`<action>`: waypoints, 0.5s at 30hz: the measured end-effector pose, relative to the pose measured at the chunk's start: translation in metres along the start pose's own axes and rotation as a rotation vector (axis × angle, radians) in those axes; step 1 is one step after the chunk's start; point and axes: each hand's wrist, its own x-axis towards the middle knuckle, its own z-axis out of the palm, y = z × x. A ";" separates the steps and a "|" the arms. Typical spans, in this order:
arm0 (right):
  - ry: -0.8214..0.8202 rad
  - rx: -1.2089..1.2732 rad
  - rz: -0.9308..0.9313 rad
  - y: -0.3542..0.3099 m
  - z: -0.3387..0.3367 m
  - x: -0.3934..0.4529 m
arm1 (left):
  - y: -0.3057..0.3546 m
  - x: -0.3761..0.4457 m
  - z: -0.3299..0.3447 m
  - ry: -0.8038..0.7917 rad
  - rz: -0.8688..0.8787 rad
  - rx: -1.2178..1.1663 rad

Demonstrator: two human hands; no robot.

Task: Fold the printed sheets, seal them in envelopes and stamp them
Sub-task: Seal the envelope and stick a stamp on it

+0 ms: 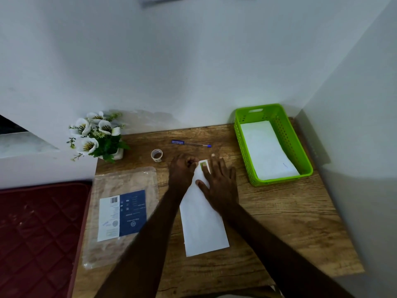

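A white envelope (203, 224) lies lengthwise on the wooden table (279, 222). At its far end sits a small green stamp (203, 163). My right hand (219, 181) lies flat with straight fingers on the envelope's far end, one fingertip touching the stamp. My left hand (182, 171) is at the envelope's far left corner with curled fingers; whether they pinch the stamp's edge is hidden. A green plastic basket (242, 134) at the back right holds white envelopes (266, 149).
A tape roll (156, 155) and a blue pen (191, 143) lie beyond the hands. A clear plastic packet with a blue label (124, 214) lies on the left. A flower pot (98, 136) stands at the back left corner. A dark red mattress (38, 233) borders the table's left side.
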 end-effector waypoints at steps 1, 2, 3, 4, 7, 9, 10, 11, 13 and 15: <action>0.024 -0.015 -0.029 0.002 0.002 -0.004 | -0.001 0.001 0.000 -0.003 0.001 -0.005; 0.039 -0.026 -0.062 0.006 0.004 -0.008 | -0.001 0.000 0.000 -0.017 0.008 -0.009; 0.045 -0.030 -0.087 0.009 0.004 -0.009 | -0.002 0.000 -0.001 -0.022 0.019 -0.008; 0.044 -0.026 -0.096 0.011 0.003 -0.006 | -0.003 0.000 0.000 -0.025 0.029 0.001; 0.008 0.039 -0.044 0.007 -0.001 0.009 | -0.005 0.001 0.000 -0.037 0.021 0.029; -0.014 0.043 -0.044 0.004 -0.001 0.015 | -0.004 0.001 0.001 -0.030 0.031 0.031; -0.011 0.024 -0.066 0.004 0.000 0.015 | -0.004 0.001 0.001 -0.025 0.027 0.031; -0.006 0.002 -0.091 0.008 0.001 0.014 | -0.004 0.001 0.001 -0.017 0.027 0.020; -0.010 -0.024 -0.107 0.016 0.001 0.014 | -0.003 0.000 0.000 -0.007 0.030 0.003; -0.006 -0.013 -0.039 0.017 0.000 0.014 | -0.001 0.000 -0.001 -0.018 0.039 0.013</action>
